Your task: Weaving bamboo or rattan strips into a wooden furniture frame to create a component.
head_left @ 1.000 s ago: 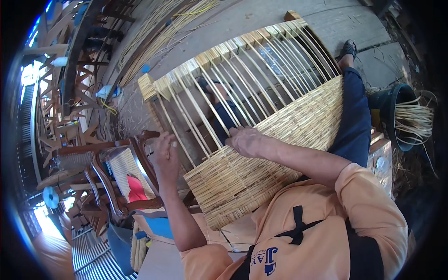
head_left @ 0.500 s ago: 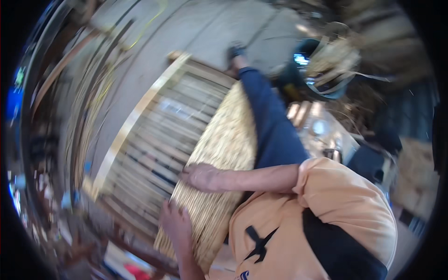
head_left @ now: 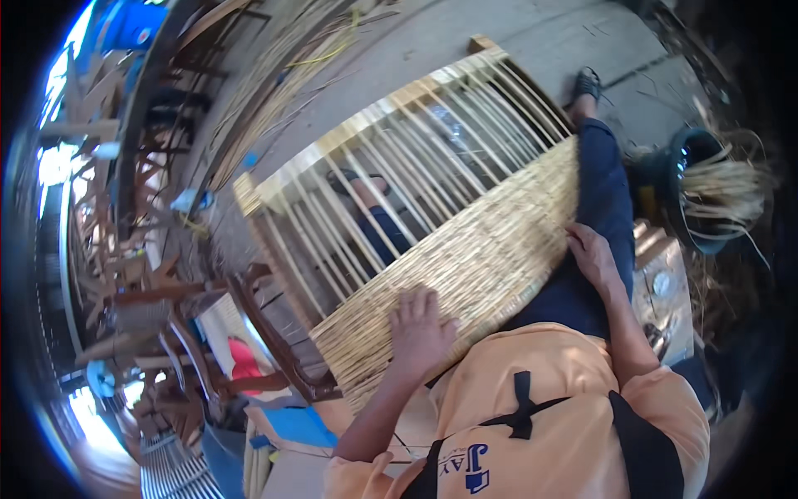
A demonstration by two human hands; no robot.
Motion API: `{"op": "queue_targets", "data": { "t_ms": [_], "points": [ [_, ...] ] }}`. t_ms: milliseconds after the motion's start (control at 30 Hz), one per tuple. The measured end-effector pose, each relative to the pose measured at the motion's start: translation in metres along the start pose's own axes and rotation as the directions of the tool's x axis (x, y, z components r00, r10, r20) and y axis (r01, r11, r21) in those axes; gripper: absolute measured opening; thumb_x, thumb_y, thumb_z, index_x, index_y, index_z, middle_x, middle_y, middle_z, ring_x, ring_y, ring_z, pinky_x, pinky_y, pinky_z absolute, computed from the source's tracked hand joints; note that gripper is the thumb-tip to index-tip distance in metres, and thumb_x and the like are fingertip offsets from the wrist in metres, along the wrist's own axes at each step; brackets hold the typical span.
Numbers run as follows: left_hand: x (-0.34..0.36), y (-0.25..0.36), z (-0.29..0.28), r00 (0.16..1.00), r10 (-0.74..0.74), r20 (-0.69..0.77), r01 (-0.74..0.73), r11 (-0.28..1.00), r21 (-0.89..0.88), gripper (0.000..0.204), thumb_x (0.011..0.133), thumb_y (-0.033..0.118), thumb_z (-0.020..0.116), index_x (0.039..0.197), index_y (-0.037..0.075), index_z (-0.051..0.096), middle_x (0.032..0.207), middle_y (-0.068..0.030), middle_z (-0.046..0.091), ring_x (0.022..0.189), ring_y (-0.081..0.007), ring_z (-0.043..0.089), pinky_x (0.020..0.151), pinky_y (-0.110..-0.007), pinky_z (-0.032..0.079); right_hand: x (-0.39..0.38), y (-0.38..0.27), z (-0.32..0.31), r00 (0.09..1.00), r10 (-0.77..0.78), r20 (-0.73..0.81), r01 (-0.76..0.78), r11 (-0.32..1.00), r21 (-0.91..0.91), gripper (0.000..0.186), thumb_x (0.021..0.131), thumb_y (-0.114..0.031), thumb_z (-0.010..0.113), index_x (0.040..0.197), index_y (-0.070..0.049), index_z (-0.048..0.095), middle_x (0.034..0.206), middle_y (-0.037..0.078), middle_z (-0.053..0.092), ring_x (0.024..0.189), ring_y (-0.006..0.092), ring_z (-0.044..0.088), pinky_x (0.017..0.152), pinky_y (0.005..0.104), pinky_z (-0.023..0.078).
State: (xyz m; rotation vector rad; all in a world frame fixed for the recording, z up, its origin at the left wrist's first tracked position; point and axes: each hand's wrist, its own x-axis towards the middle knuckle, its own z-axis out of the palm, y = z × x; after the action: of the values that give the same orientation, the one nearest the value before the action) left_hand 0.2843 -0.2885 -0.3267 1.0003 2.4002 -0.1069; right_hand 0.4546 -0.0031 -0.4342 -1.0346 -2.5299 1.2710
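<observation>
Across my lap leans a wooden frame [head_left: 332,148] strung with pale, spaced strands [head_left: 432,158]. Its near half is covered by a tight straw-coloured woven panel [head_left: 474,258]. My left hand [head_left: 421,330] lies flat on the left part of this weave, fingers spread, holding nothing. At the panel's right edge, above my thigh, my right hand [head_left: 592,252] has its fingers drawn together. Whatever lies between those fingertips is too small to make out.
A dark bucket [head_left: 706,239] of loose fibre strips [head_left: 721,190] stands at the right. Long strips [head_left: 274,100] lie on the floor beyond the frame. Wooden chair parts [head_left: 270,333] crowd the left, near a blue sheet [head_left: 301,426]. My sandalled foot [head_left: 587,83] is past the frame's far corner.
The view has swung, so the frame now appears more level and further right. My right hand has gone from the weave's inner edge to its right outer edge; my left now rests flat.
</observation>
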Motion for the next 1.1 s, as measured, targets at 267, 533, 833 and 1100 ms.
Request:
{"op": "queue_targets", "data": {
  "t_ms": [267, 533, 833, 1100],
  "points": [
    [-0.012, 0.019, 0.016, 0.981, 0.089, -0.174, -0.126, 0.969, -0.213, 0.045, 0.083, 0.031, 0.059, 0.117, 0.001, 0.054, 0.128, -0.0153, 0.045, 0.125, -0.0402, 0.034, 0.102, -0.052, 0.026, 0.005, 0.002, 0.009, 1.000, 0.025, -0.014, -0.025, 1.000, -0.013, 0.022, 0.084, -0.012, 0.053, 0.102, -0.002, 0.062, 0.097, 0.020, 0.063, 0.094, 0.0360, 0.060, 0.081, 0.0406, 0.048],
    [0.016, 0.050, 0.039, 0.960, 0.193, -0.203, -0.274, 0.799, -0.536, 0.026, 0.083, 0.011, 0.056, 0.105, -0.004, 0.059, 0.112, -0.0191, 0.058, 0.103, -0.0361, 0.053, 0.092, -0.041, 0.042, 0.003, 0.004, -0.012, 0.951, 0.205, -0.232, -0.041, 0.826, 0.563, 0.019, 0.091, -0.014, 0.051, 0.099, 0.001, 0.060, 0.077, 0.009, 0.062, 0.069, 0.0157, 0.060, 0.066, 0.0282, 0.049],
    [0.047, 0.083, 0.045, 0.948, 0.306, -0.087, -0.297, 0.756, -0.583, 0.026, 0.086, 0.009, 0.052, 0.107, -0.005, 0.058, 0.108, -0.0212, 0.059, 0.101, -0.0350, 0.057, 0.089, -0.039, 0.045, -0.039, 0.092, -0.111, 0.639, 0.627, -0.445, 0.094, 0.511, 0.855, 0.021, 0.092, -0.018, 0.050, 0.102, -0.002, 0.059, 0.081, 0.003, 0.061, 0.063, 0.0087, 0.058, 0.052, 0.0218, 0.044],
    [0.060, 0.091, 0.049, 0.939, 0.343, -0.036, -0.314, 0.806, -0.501, 0.026, 0.085, 0.009, 0.052, 0.106, -0.005, 0.058, 0.106, -0.0210, 0.060, 0.098, -0.0347, 0.058, 0.089, -0.038, 0.045, -0.060, 0.167, -0.155, 0.323, 0.869, -0.376, 0.262, 0.299, 0.918, 0.027, 0.090, -0.011, 0.049, 0.116, -0.004, 0.048, 0.084, 0.006, 0.058, 0.060, 0.0123, 0.058, 0.045, 0.0246, 0.046]
  ]
}}
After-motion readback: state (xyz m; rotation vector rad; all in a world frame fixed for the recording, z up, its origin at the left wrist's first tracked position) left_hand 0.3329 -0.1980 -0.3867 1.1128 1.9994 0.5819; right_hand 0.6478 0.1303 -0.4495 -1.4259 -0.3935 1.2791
